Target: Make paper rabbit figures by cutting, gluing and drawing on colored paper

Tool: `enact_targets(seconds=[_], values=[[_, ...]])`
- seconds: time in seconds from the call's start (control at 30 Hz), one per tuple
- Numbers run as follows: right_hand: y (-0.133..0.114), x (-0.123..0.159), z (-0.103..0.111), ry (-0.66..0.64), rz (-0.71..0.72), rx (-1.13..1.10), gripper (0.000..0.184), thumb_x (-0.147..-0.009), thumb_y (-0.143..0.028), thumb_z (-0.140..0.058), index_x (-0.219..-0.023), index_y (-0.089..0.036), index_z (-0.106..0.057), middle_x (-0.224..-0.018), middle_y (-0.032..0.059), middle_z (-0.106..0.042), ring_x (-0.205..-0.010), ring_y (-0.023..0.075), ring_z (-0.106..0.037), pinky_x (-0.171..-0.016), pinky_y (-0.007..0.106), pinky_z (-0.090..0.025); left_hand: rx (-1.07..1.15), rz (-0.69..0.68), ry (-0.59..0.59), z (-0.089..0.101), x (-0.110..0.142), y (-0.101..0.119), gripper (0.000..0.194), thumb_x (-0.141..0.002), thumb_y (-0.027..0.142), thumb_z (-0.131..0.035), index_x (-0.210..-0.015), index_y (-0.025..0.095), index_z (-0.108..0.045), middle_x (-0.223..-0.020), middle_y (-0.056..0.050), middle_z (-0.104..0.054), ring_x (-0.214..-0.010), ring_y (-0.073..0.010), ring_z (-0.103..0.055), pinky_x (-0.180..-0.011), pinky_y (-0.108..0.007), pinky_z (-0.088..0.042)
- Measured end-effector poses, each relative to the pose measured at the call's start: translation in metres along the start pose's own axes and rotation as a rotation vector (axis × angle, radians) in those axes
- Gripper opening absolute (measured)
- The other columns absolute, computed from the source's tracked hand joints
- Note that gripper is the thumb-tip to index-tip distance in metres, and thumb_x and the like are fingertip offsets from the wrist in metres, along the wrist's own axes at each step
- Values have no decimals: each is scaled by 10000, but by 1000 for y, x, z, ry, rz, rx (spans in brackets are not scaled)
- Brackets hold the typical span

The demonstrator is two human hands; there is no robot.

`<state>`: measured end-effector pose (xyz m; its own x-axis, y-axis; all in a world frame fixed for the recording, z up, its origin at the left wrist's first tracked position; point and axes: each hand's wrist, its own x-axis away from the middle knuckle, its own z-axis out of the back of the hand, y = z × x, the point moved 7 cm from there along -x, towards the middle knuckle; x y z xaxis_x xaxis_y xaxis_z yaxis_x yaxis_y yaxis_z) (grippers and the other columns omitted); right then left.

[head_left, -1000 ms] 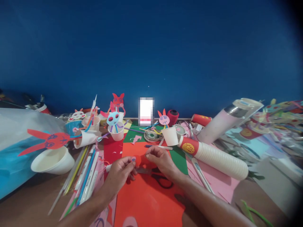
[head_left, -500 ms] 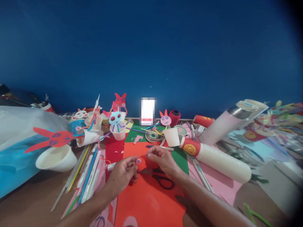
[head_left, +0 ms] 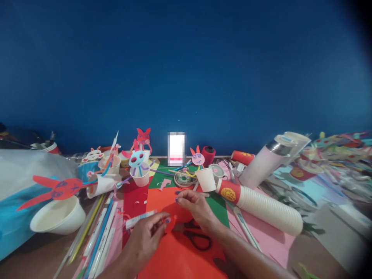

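Red cutout (head_left: 171,224) pinched in left grip (head_left: 146,232), jutting toward right grip (head_left: 200,207).

Pale flask (head_left: 257,168) (silver-collared), blue wall (head_left: 186,77)

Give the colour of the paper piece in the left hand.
Orange-red; the paper piece in the left hand shows in the head view.

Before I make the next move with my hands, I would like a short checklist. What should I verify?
1. Left hand holds the red cutout: ok.
2. Right hand holds a small piece: cannot tell, too blurred.
3. Scissors out of both hands: ok, on the orange sheet.
4. White tube well away from the left hand: not ok, right beside it.
5. Stacked cups apart from both hands: ok.
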<state>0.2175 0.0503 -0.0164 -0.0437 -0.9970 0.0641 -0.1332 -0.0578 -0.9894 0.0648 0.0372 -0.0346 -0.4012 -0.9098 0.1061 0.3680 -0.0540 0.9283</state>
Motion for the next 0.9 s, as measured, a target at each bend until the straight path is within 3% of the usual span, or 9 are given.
enact_targets(seconds=[0.13,0.23,0.43,0.6,0.7,0.9], values=[[0,-2,0,8,-4,-44,167,-627,-304,-684,-677,-162,-612,-651,-12,-595,-610,105,-500,-597,224,-375,-241,-167,3,1,1,8,254,-813,328,-467,-963,213,-636,-860,-41,-690,-737,-158,-640,-672,-216,-489],[0,-3,0,10,-13,-68,185,-626,-312,-687,-676,-157,-600,-612,-22,-575,-576,93,-480,-575,217,-363,-381,-317,13,0,2,18,226,-826,290,-459,-938,230,-645,-871,-37,-682,-823,-162,-631,-741,-219,-474],[-3,-1,1,34,-37,-61,190,-614,-310,-693,-660,-160,-587,-593,-36,-561,-562,89,-480,-556,209,-353,-459,-388,-27,-3,3,27,227,-851,218,-417,-916,230,-634,-839,-32,-612,-749,-123,-609,-675,-200,-471],[-2,1,-5,-20,-71,-97,151,-620,-269,-673,-648,-146,-590,-584,-34,-569,-542,75,-473,-555,202,-353,-464,-499,108,12,7,40,204,-833,177,-445,-923,221,-623,-874,-36,-601,-769,-123,-601,-668,-195,-468],[1,3,-10,-65,-106,-116,153,-616,-275,-680,-644,-152,-592,-577,-41,-570,-524,69,-473,-547,199,-354,-497,-628,218,22,11,51,209,-815,130,-463,-964,199,-592,-921,-65,-596,-866,-158,-577,-760,-248,-459],[11,11,-19,-120,-213,-132,228,-591,-323,-705,-661,-151,-573,-560,-31,-584,-503,86,-521,-506,208,-380,-649,-803,231,16,17,59,324,-789,73,-488,-1078,205,-548,-959,-82,-589,-914,-184,-543,-801,-312,-446]])
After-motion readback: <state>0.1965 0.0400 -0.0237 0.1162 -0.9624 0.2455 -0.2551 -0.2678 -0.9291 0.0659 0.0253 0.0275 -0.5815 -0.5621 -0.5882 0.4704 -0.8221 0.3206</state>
